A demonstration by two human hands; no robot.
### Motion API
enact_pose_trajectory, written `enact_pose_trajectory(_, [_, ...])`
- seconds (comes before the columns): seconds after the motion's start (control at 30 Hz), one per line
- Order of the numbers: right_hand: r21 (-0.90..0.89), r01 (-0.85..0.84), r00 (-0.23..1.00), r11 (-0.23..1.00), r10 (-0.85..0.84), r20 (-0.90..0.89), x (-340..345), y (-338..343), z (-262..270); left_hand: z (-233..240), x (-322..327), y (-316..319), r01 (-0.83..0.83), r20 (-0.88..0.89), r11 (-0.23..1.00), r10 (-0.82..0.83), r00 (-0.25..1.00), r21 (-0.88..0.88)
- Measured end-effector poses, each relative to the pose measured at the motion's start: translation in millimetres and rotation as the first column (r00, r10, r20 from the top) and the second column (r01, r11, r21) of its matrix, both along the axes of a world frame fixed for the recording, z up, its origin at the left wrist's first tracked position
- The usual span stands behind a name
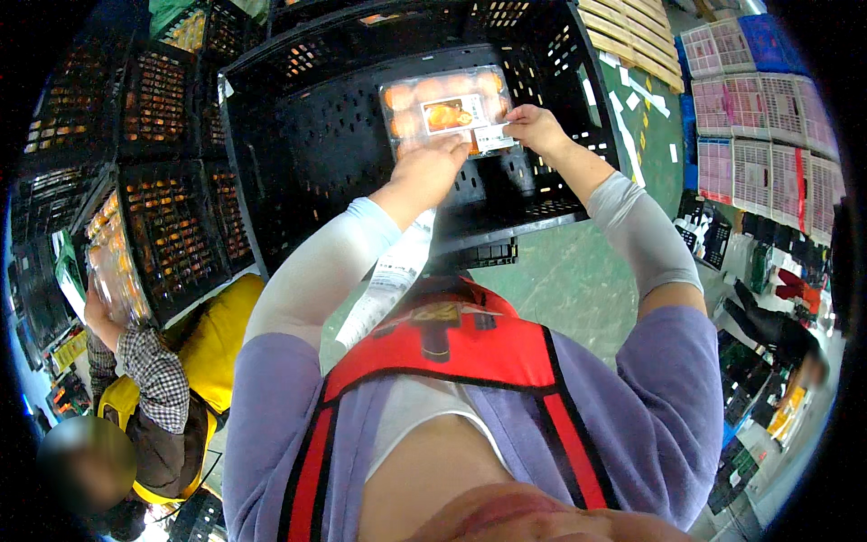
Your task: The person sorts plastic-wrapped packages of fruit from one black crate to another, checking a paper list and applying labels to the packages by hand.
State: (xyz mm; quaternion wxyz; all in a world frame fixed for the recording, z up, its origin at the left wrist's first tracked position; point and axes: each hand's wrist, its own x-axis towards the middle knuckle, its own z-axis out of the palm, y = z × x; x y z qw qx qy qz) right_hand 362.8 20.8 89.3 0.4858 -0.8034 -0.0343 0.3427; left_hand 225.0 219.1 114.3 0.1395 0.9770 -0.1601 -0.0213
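Note:
A clear plastic box of orange fruit (405, 126) with a picture label on its lid lies inside a large black plastic crate (325, 162). My left hand (433, 169) rests on the near edge of the box; a long strip of printed labels (389, 278) hangs below that wrist, and what holds it is hidden. At the box's near right corner, my right hand (538, 132) pinches the edge of a small white label (494, 137) between thumb and fingers. The label lies over the lid's corner; whether it is fully stuck down I cannot tell.
Stacked black crates of packed orange fruit (169, 230) stand at left. A co-worker in a checked sleeve (152, 376) handles clear fruit packs (115, 271) beside them. Wooden pallets (633, 34) and stacked pale crates (758, 115) are at right. Paper scraps (633, 101) lie on the green floor.

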Motion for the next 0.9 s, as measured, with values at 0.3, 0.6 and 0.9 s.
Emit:
enact_pose_trajectory(0.3, [-0.029, 0.034, 0.998, 0.999, -0.033, 0.059, 5, -3, -34, -12, 13, -16, 0.066, 0.041, 0.996, -0.063, 0.997, -0.058])
enact_pose_trajectory(0.6, [-0.092, 0.030, 0.994, 0.995, -0.020, 0.110, 3, 0, -33, -18, 21, -20, 0.038, 0.071, 0.999, -0.039, 0.997, 0.009])
enact_pose_trajectory(0.9, [-0.198, 0.003, 0.966, 0.980, 0.048, 0.254, -2, 1, -28, -26, 20, -19, 0.009, -0.075, 0.999, -0.012, 0.997, -0.040])
